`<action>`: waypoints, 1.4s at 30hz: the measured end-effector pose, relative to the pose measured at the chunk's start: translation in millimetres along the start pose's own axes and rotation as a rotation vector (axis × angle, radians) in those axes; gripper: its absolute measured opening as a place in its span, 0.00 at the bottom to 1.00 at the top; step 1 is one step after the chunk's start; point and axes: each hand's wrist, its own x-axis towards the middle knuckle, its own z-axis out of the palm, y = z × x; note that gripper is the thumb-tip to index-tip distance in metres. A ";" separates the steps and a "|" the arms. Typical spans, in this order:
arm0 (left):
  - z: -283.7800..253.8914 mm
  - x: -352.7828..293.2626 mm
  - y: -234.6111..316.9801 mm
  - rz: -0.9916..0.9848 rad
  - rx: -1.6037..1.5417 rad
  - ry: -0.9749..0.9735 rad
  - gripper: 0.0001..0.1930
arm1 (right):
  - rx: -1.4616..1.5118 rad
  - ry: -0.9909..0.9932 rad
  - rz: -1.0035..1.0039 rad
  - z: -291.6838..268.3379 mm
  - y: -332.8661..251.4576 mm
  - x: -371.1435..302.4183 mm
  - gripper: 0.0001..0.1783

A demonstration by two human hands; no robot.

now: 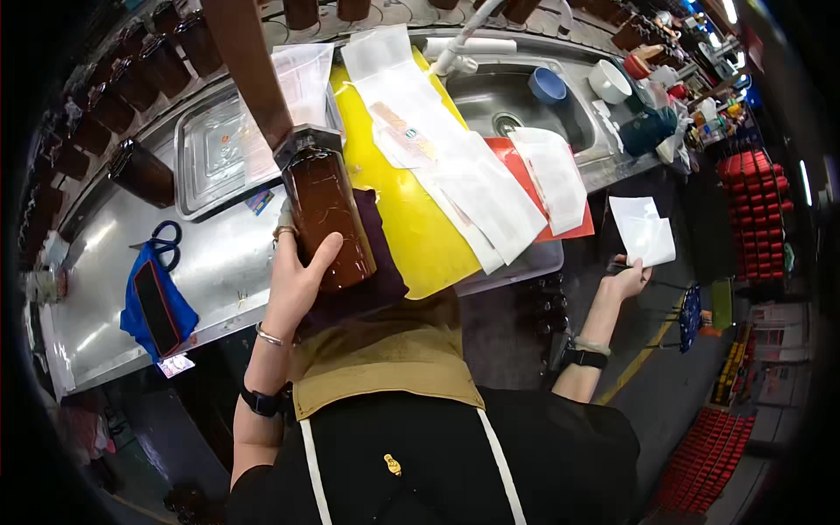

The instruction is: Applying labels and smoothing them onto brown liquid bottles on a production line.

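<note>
My left hand (302,271) is closed around the side of a brown see-through jar (328,223) with a dark top, thumb across its face. The jar lies tilted over a dark purple cloth (378,236) at the counter's front edge. Held out to the right, past the counter, my right hand (628,278) pinches a creased white sheet of paper (643,229). Between the hands, white label sheets (490,197) are spread over a yellow board (372,184). More white sheets (553,171) rest on a red-orange sheet (560,229).
A blue cloth (179,302) with a dark phone (156,308) and scissors (166,245) lies left. Behind them stand a metal tray (194,188) and a brown jar (143,173). A brown post (249,70) rises behind my held jar. The sink (481,101) contains a blue bowl (547,85).
</note>
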 end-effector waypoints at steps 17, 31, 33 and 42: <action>0.3 3.6 -3.1 0.018 -0.068 0.029 0.36 | -0.979 -1.476 -1.400 57.3 -0.4 -53.6 0.06; -2.4 3.1 -2.8 -0.017 -0.052 0.002 0.35 | -1.009 -1.579 -1.439 62.2 2.8 -39.8 0.03; 0.2 1.6 -1.2 0.000 -0.052 0.016 0.35 | -0.986 -1.546 -1.411 60.7 7.2 -39.0 0.05; -2.7 3.5 -1.9 -0.004 -0.045 -0.015 0.35 | -0.941 -0.629 -0.746 116.4 -34.9 42.1 0.13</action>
